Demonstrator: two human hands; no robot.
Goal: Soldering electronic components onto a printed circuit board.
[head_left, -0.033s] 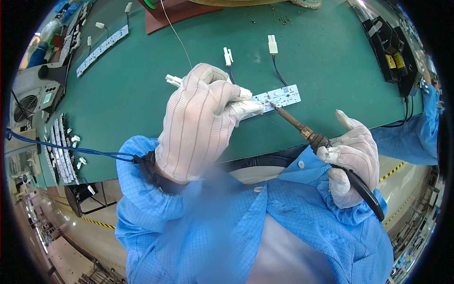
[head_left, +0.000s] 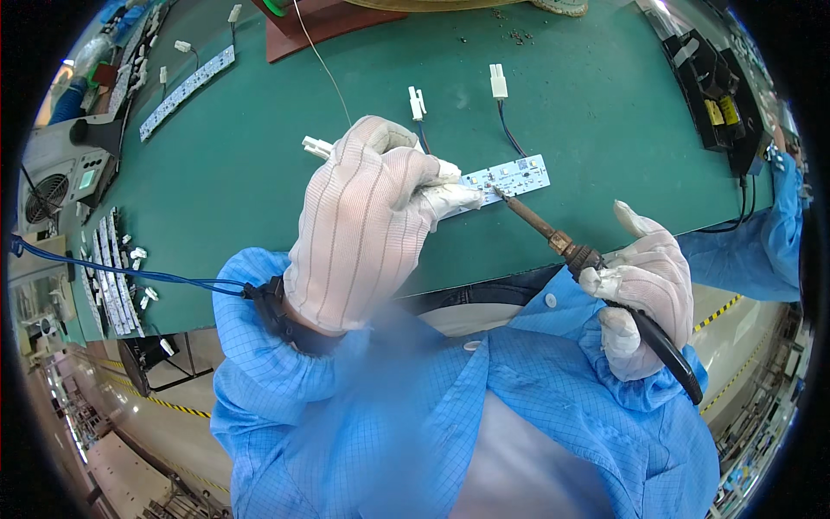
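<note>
A narrow white circuit board (head_left: 520,176) lies slanted on the green mat, its left part covered by my left hand (head_left: 367,216). That hand, in a striped white glove, is closed in a pinch, fingertips at the board. A thin solder wire (head_left: 324,65) runs down from above into it; its end is hidden. My right hand (head_left: 644,290), also gloved, is shut on a soldering iron (head_left: 553,235), whose tip meets the board's middle. White connectors on short dark leads, one (head_left: 499,82) at the right and one (head_left: 417,104) at the left, lie beyond the board. Another connector (head_left: 316,147) shows beside my left hand.
Another wired board (head_left: 188,92) lies at the far left; several more boards (head_left: 117,277) are stacked near the left edge. A reddish-brown stand (head_left: 294,30) stands at the back. Black equipment (head_left: 718,104) is at the right. A blue cord (head_left: 130,271) runs to my left wrist.
</note>
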